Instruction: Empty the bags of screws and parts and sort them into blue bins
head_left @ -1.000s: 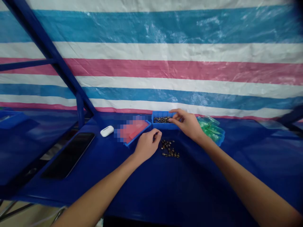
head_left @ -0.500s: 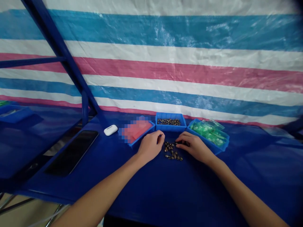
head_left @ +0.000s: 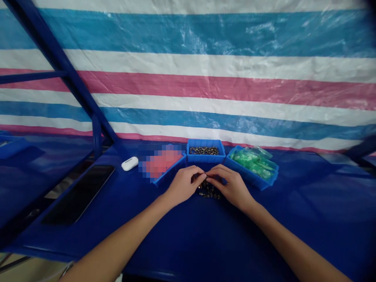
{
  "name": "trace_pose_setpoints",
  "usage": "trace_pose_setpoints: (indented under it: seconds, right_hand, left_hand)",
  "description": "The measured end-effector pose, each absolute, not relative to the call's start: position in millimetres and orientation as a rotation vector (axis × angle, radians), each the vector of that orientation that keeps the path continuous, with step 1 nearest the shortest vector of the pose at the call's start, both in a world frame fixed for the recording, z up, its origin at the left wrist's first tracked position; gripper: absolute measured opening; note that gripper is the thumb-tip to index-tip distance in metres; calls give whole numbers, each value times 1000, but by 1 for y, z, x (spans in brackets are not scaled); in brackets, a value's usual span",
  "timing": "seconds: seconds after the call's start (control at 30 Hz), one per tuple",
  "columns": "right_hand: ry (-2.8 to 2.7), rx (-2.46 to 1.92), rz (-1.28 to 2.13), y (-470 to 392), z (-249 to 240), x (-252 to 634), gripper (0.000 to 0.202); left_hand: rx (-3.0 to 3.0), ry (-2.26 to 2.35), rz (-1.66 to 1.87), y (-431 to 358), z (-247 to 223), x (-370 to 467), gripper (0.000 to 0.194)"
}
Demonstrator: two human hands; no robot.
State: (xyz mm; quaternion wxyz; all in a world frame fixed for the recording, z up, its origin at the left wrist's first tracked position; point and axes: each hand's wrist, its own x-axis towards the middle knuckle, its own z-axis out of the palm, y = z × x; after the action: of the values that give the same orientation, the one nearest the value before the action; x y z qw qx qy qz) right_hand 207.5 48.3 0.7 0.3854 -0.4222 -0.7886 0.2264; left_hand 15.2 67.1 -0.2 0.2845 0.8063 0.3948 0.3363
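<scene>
Just bare tabletop (head_left: 205,235) below hands (head_left: 183,184).

**Where everything sat on the surface**

Three bins ran along the back of the surface (head_left: 205,235): the left bin (head_left: 164,166), the middle bin (head_left: 205,150) with small metal parts in it, and the right bin (head_left: 254,166) full of little bags. A loose pile of parts (head_left: 210,192) lay just in front of the middle bin, between both hands. Further left sat an earbud case (head_left: 129,163), with a phone (head_left: 79,194) in front of it.
</scene>
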Motion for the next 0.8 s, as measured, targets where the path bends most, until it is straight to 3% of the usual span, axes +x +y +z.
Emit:
trace_pose_setpoints:
  seconds: [0.2,0.43,0.8]
  right_hand:
    - [-2041,-1037,459,47,-2,206,17]
    - [-1912,-1258,-36,90,17,205,30]
    - [-2235,-1181,486,56,-3,218,16]
  left_hand:
    - [2084,1080,913,68,-1,15,20]
    - [1919,1183,1030,70,0,11,37]
    - [2040,1260,1025,70,0,8,34]
